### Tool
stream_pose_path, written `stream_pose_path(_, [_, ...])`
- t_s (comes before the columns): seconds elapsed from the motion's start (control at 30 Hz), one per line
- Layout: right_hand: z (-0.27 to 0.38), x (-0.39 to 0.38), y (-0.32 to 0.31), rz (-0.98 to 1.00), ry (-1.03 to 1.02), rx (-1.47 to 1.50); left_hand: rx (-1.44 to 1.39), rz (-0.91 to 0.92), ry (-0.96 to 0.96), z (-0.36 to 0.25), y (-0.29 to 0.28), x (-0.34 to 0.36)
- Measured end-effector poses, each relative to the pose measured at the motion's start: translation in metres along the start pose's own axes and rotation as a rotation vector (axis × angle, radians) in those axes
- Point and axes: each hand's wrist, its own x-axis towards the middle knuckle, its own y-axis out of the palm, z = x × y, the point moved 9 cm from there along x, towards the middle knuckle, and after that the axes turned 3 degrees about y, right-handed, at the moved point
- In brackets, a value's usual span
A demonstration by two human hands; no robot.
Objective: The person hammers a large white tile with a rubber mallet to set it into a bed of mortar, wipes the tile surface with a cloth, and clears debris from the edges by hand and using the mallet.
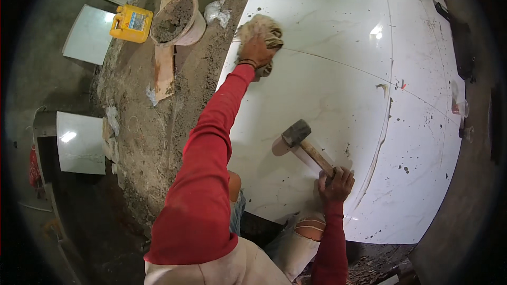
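My left hand (255, 53) reaches far forward, closed on a bunched, dirty rag (262, 25) that rests on the white marbled floor tiles (317, 92). The rag lies over a joint line near the tiles' left edge. My right hand (336, 183) is wrapped round the end of the wooden handle of a mallet (317, 155). The mallet's dark, blocky head (296, 132) points forward and left, just over the tile, with its reflection beside it. Grey smears and specks dot the glossy surface.
Left of the tiles lies rough mortar (142, 142). On it stand a bucket of mortar (177, 21), a yellow jerrycan (131, 23), a wooden board (164, 71) and a crumpled plastic bag (217, 12). Loose tiles (81, 142) lie farther left. Small red tile spacers (403, 84) sit at the joints.
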Motion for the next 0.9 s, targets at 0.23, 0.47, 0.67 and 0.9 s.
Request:
stream_pose_path(0.23, [-0.001, 0.006, -0.009, -0.028, -0.022, -0.022, -0.002, 0.053, -0.311, 0.022, -0.01, -0.025])
stream_pose_path(0.47, [0.003, 0.003, -0.005, 0.009, -0.007, 0.031, 0.202, 0.101, -0.308, 0.042, -0.042, -0.059])
stream_pose_path(0.67, [0.001, 0.008, -0.009, -0.038, -0.03, -0.034, 0.314, 0.064, -0.277, 0.021, -0.146, -0.091])
stream_pose_path(0.9, [0.004, 0.004, -0.009, -0.031, -0.025, -0.006, -0.086, 0.029, -0.051, 0.038, -0.054, -0.064])
